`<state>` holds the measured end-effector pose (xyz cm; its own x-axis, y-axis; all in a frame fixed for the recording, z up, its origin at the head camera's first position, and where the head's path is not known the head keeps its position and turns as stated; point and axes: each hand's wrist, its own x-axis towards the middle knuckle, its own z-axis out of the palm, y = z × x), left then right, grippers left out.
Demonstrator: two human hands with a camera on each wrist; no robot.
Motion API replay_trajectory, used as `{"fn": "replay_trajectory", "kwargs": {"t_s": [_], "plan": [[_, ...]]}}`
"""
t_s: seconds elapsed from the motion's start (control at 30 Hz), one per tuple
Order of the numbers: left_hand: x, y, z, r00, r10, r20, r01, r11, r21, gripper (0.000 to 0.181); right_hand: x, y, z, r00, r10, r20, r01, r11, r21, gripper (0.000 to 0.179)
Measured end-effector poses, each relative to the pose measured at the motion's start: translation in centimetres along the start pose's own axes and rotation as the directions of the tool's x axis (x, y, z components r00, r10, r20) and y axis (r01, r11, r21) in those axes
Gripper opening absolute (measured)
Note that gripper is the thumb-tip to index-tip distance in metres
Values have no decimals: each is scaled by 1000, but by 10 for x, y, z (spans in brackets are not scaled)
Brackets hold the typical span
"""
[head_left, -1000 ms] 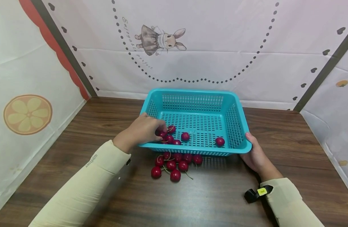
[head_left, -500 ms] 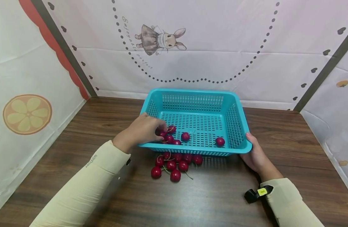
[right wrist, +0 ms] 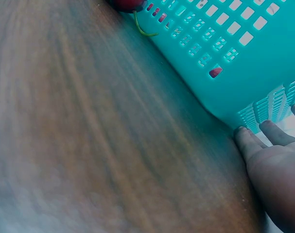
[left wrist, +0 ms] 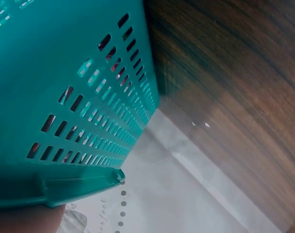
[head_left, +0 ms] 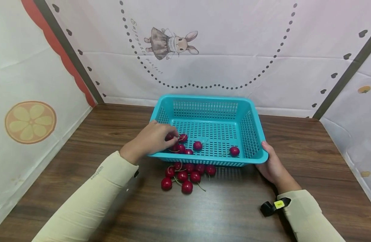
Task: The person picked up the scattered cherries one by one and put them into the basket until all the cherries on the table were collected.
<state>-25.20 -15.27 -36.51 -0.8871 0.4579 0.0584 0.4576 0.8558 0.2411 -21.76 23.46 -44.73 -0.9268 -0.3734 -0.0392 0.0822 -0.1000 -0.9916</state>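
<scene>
A blue plastic basket [head_left: 209, 160] holds several red cherries [head_left: 197, 145], mostly gathered at its front left. My left hand [head_left: 153, 136] reaches over the left rim, thumb and fingers curled round a cherry [head_left: 169, 136] partly hidden between them. In the left wrist view the basket's slotted wall [left wrist: 74, 43] hides most of the hand. My right hand [head_left: 271, 164] grips the basket's front right corner, thumb on the rim. In the right wrist view its fingers [right wrist: 276, 133] lie along the outer wall close to the table.
Several more cherries [head_left: 182, 176], some with green stems, lie on the dark wooden table [head_left: 227, 208] in front of the basket. Behind it hangs a white printed cloth [head_left: 233, 43], with cloth panels at both sides too.
My left thumb has moved up towards the fingertips, and the cherries under that hand have shifted slightly. My right hand and the basket have stayed put.
</scene>
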Motion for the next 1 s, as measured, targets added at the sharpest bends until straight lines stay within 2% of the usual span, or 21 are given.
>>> {"fn": "replay_trajectory", "kwargs": {"t_s": [0.17,0.4,0.5,0.67,0.8,1.0], "plan": [[-1,-4,2,997,11,-81,-17,998,-64,23,0,1,0,1000,-1,1,1,1000,-2,71],[-13,2,-4,980,22,-200,-28,999,-31,24,0,3,1,1000,6,-1,-6,1000,-5,71],[-23,9,-9,962,69,-265,-73,997,-7,23,0,2,1,1000,2,1,-2,1000,-3,71],[-46,21,-15,913,185,-363,-169,983,76,24,0,1,0,1000,-14,7,14,1000,4,70],[-65,30,-15,891,245,-381,-215,969,121,27,0,1,0,1000,-17,7,17,1000,6,70],[-90,38,-9,868,320,-379,-284,947,149,22,0,1,0,1000,-13,-2,13,1000,17,71]]}}
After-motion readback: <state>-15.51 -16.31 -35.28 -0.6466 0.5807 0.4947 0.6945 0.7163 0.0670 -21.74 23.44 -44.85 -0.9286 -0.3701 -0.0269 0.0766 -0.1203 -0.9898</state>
